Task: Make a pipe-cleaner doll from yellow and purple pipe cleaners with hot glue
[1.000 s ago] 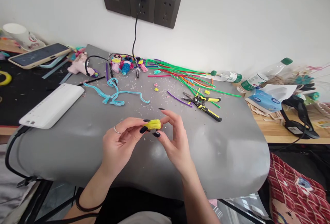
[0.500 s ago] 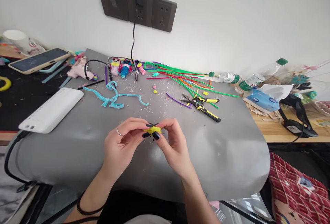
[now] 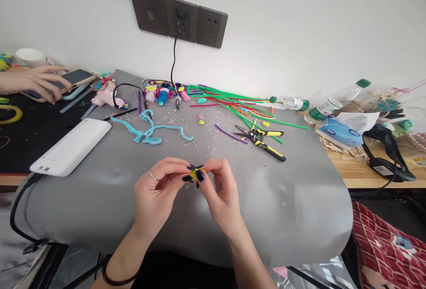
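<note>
Between the fingertips of both hands is a small yellow fuzzy piece [image 3: 196,174], folded or coiled, that looks like pipe cleaner; fingers cover most of it. My left hand [image 3: 159,191] pinches its left end with thumb and forefinger. From the right, my right hand [image 3: 219,191] pinches it too, thumb across the front. Both hands are held above the near part of the grey table mat [image 3: 266,200]. Beyond them lie a bent light-blue pipe cleaner [image 3: 149,129] and yellow-black pliers [image 3: 261,140].
Several pipe cleaners [image 3: 229,98] and small pipe-cleaner dolls [image 3: 163,93] lie along the wall. A white power bank [image 3: 71,147] sits left. Another person's hand [image 3: 40,82] is over a phone [image 3: 78,76]. At right are bottles [image 3: 322,109] and a tissue pack [image 3: 342,131].
My right hand has closed onto the yellow piece, its fingers open a second ago. Another person's hand has come in at the far left over the phone.
</note>
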{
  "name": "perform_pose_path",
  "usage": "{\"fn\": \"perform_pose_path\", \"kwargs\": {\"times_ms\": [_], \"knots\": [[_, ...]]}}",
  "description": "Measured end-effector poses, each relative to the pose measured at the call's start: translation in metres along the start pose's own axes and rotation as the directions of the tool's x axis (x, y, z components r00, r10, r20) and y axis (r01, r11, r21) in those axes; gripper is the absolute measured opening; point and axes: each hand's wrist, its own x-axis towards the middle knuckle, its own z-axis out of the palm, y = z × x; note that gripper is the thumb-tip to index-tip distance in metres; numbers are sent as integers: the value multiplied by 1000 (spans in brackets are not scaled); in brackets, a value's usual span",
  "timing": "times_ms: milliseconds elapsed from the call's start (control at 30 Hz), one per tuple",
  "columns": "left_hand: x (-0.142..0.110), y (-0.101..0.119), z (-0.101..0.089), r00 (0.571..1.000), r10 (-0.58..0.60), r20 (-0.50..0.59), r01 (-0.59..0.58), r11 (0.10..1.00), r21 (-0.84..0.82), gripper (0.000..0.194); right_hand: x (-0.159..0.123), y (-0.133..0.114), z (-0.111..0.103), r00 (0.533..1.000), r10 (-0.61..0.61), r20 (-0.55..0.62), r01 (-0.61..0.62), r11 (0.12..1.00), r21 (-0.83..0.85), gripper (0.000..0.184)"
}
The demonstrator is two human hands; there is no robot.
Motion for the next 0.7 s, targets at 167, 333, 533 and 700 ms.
{"fn": "perform_pose_path", "kwargs": {"times_ms": [167,333,533,700], "knots": [[1,0,1,1000,-13,-18,12,1000,-13,9,1,-3,-4,993,-110,33,114,984,-136,15],[4,6,2,999,-39,33,41,998,-51,8,2,-4,-4,992,-125,25,128,981,-145,13],[6,9,5,996,-61,61,64,996,-56,9,0,1,-2,999,-45,-24,44,998,-45,7],[3,7,6,997,-67,30,68,997,-32,8,-3,3,1,998,-40,-40,40,999,12,2]]}}
